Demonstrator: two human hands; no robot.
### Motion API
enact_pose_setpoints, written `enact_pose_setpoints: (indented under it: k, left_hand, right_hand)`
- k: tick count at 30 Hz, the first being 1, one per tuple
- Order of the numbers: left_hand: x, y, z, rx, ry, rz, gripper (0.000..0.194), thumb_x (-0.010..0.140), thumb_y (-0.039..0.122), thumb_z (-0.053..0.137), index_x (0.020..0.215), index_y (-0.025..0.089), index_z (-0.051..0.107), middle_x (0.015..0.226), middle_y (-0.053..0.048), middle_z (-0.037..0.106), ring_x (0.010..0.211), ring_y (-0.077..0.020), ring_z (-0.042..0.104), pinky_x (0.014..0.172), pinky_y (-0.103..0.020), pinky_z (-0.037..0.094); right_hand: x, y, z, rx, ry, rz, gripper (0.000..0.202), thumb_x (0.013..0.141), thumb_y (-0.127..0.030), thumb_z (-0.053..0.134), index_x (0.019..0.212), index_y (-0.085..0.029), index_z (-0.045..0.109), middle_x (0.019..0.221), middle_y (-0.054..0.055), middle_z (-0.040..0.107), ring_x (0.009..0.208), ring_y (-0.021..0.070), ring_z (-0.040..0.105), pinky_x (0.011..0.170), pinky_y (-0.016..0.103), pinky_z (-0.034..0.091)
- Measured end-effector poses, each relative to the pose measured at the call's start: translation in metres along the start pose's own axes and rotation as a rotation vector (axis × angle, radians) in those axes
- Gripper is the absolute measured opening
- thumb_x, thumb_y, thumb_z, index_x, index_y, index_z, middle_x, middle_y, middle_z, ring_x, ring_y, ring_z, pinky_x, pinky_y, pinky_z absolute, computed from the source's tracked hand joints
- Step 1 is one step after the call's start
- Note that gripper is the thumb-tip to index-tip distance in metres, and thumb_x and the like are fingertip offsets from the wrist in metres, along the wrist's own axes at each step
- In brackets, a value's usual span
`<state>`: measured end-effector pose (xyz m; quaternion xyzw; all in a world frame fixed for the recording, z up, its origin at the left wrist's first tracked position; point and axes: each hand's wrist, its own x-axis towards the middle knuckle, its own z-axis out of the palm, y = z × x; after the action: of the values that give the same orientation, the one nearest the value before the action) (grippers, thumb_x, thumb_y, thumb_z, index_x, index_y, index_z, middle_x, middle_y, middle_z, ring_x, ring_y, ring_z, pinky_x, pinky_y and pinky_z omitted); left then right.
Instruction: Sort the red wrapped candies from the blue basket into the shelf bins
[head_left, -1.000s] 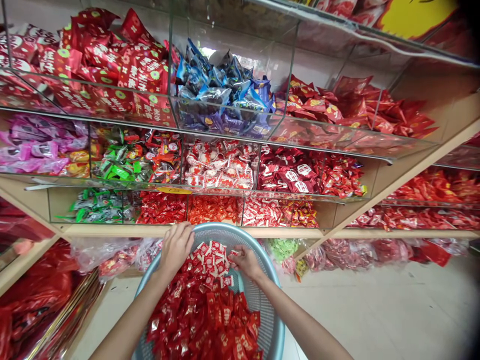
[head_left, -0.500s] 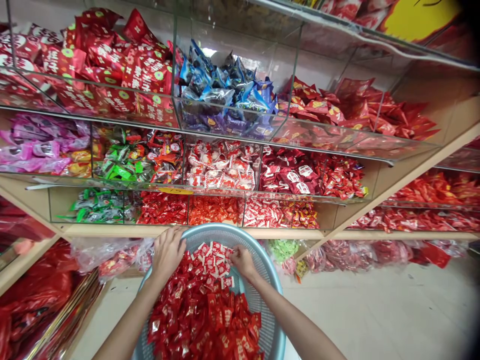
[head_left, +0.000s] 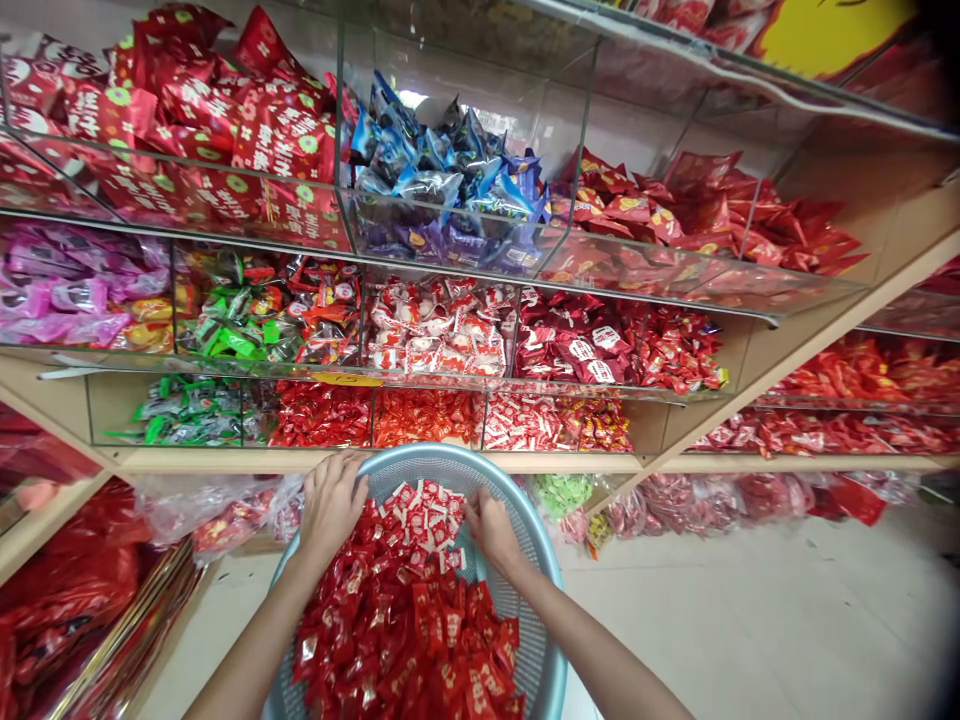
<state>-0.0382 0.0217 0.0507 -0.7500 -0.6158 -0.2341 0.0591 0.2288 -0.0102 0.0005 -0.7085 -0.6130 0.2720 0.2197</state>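
- I have the red-and-white wrapped sweets (head_left: 427,515) at the far end of the blue-grey mesh basket (head_left: 534,640), heaped against a larger spread of plain red wrapped sweets (head_left: 465,640) toward the wearer; the basket probably keeps the loose packets together.
- The right hand (head_left: 487,522) is inside the basket, just beside the red-and-white heap, with its fingers curled in; I cannot tell whether anything is pinched there. Its place suggests easy reach to the small packets.
- The left hand (head_left: 334,502) lies over the basket's far-left rim, fingers loosely fanned; I judge it is steadying the basket, though whether it grips or only rests I cannot tell.
- Just beyond the basket runs the shelf's wooden edge (head_left: 585,462). Clear dividers above it part sweets by wrapper, including green packets (head_left: 191,410) and blue packets (head_left: 427,150), presumably so kinds don't mix.
- Plastic bags (head_left: 247,515) lie below the shelf, near the tiled floor (head_left: 720,600).
- Compared with a second ago, the left hand sits farther left along the rim, and the packet I saw at the right fingertips is out of sight. Both heaps look unchanged.
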Motion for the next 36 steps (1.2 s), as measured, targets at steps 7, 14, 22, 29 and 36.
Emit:
enact_pose_setpoints:
  k: [7,14,22,29,36]
  left_hand:
    - [-0.001,-0.001,0.005,0.014,-0.006,-0.031,0.036,0.089,0.033,0.037,0.116,0.022,0.057,0.122,-0.01,0.054,0.112,-0.0264,0.045,0.093,-0.041,0.034]
    - [-0.002,-0.003,0.004,0.0,0.001,-0.025,0.036,0.089,0.033,0.037,0.117,0.021,0.057,0.122,-0.01,0.054,0.113,-0.0261,0.045,0.094,-0.041,0.034]
    - [-0.002,0.0,0.003,-0.002,0.005,-0.02,0.036,0.089,0.032,0.038,0.117,0.022,0.057,0.121,-0.009,0.055,0.113,-0.0253,0.045,0.095,-0.04,0.034]
    - [-0.002,-0.001,0.002,-0.01,0.019,0.001,0.036,0.089,0.032,0.037,0.116,0.02,0.057,0.119,-0.011,0.056,0.112,-0.026,0.046,0.095,-0.041,0.034]
    - [-0.002,-0.001,0.003,-0.013,0.024,-0.004,0.035,0.089,0.031,0.037,0.116,0.02,0.058,0.119,-0.01,0.056,0.111,-0.0257,0.046,0.094,-0.04,0.034]
  right_hand:
    - [0.001,0.016,0.004,-0.138,-0.253,0.065,0.02,0.08,-0.008,0.044,0.07,-0.018,0.059,0.044,0.0,0.052,0.05,0.016,0.056,0.053,0.024,0.035]
    - [-0.005,0.016,0.005,-0.331,-0.288,-0.108,0.016,0.071,-0.008,0.057,0.082,-0.018,0.063,0.079,0.004,0.066,0.075,0.0166,0.059,0.062,0.023,0.036]
    - [-0.02,0.01,0.0,-0.41,-0.412,-0.341,0.035,0.064,-0.011,0.07,0.096,-0.022,0.061,0.088,0.004,0.068,0.083,0.0226,0.062,0.071,0.027,0.043]
    - [-0.02,0.0,-0.001,-0.51,-0.477,-0.471,0.032,0.072,-0.013,0.065,0.103,-0.02,0.06,0.097,0.009,0.069,0.086,0.0243,0.065,0.076,0.03,0.045]
    - [-0.013,0.006,-0.021,-0.555,-0.487,-0.472,0.029,0.068,-0.014,0.067,0.096,-0.021,0.062,0.087,0.005,0.069,0.077,0.0226,0.065,0.068,0.027,0.043]
